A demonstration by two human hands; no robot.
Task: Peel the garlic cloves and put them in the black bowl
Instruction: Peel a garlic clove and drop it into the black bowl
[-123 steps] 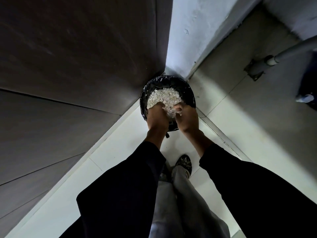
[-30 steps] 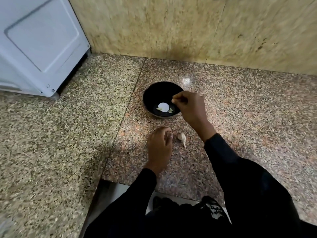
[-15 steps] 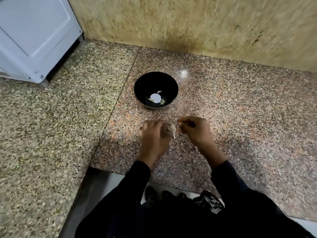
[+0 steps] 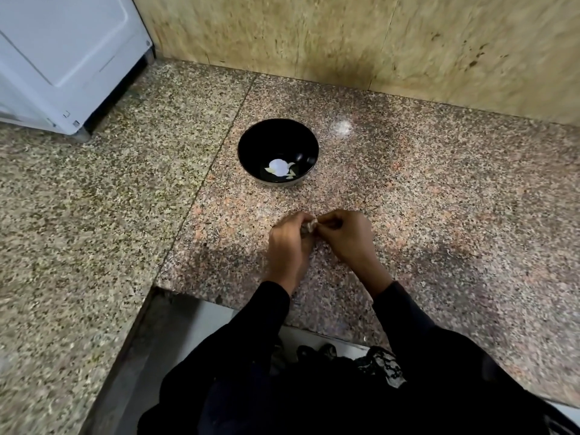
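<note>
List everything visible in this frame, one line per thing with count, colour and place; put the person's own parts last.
black bowl: one, black, on the countertop beyond the hands.
peeled garlic cloves: a few pale pieces, exact count unclear, on the bowl's bottom.
garlic clove: one, whitish with skin, pinched between both hands.
countertop: one, speckled pink-brown and grey granite, L-shaped around the person.
wall: tan stone panels behind the counter.
appliance: one, white, on the counter at far left.
sleeves: two, black, lower centre.
left hand: grips the clove.
right hand: pinches the clove.
</note>
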